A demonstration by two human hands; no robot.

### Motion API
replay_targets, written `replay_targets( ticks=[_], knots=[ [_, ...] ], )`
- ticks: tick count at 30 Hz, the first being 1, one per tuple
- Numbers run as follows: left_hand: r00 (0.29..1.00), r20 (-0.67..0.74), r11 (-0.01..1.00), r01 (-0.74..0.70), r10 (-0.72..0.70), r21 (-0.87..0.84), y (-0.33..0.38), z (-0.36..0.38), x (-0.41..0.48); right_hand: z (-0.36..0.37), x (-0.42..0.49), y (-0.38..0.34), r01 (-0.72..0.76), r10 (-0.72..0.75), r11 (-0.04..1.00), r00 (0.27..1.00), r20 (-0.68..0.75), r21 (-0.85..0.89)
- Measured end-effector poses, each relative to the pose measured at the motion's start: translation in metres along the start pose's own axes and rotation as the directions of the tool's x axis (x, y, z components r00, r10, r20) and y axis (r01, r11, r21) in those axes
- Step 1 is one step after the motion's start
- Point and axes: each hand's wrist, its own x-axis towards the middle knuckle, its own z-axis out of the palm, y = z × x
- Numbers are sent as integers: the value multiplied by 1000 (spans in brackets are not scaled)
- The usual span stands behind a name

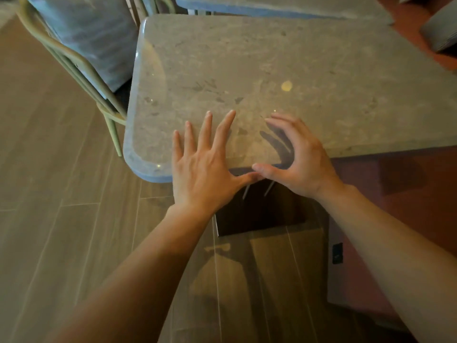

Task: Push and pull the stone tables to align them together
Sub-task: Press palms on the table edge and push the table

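A grey stone table (284,70) with rounded corners fills the middle of the view, turned at an angle. A second stone table (284,7) lies beyond its far edge, with a narrow gap between them. My left hand (205,167) lies at the near edge, fingers straight and spread over the top, thumb at the rim. My right hand (296,159) hovers beside it with loosely bent fingers above the surface and its thumb at the near edge. Neither hand grips anything.
A chair (81,50) with a pale green metal frame and grey cushion stands against the table's left side. A grey cushioned seat (440,30) shows at the far right. The table's base (262,219) stands below the hands on wood-look floor tiles.
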Motion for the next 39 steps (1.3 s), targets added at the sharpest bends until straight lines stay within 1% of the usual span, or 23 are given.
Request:
replay_targets(
  ticks=[2, 4, 6, 9, 12, 16, 24, 29, 39],
  knots=[
    [1000, -9, 988, 14, -13, 151, 3, 11, 6, 3, 2, 13, 72, -64, 976, 997, 48, -204],
    [1000, 20, 972, 1, -6, 235, 0, 14, 17, 1, 9, 21, 117, -82, 921, 991, 109, -371],
    [997, 76, 963, -37, 18, 265, -2, 13, 28, -5, 17, 29, 127, -51, 861, 985, 165, -493],
    [994, 97, 951, -78, 51, 300, -4, 11, 37, -11, 29, 34, 103, 33, 802, 976, 216, -588],
    [994, 89, 945, -81, 56, 318, -3, 11, 37, -11, 22, 42, 69, 71, 781, 978, 198, -621],
    [993, 91, 928, -105, 77, 359, -4, 12, 39, -13, 19, 48, 66, 48, 770, 986, 161, -635],
    [989, 97, 904, -142, 112, 403, -13, 15, 48, -8, 27, 45, 50, 67, 766, 985, 157, -640],
    [989, 102, 913, -141, 109, 384, -30, 11, 73, 3, 50, 44, 13, 93, 767, 987, 131, -642],
    [981, 121, 918, -188, 154, 350, -63, 6, 122, 26, 94, 43, -39, 134, 744, 987, 93, -667]
  ],
)
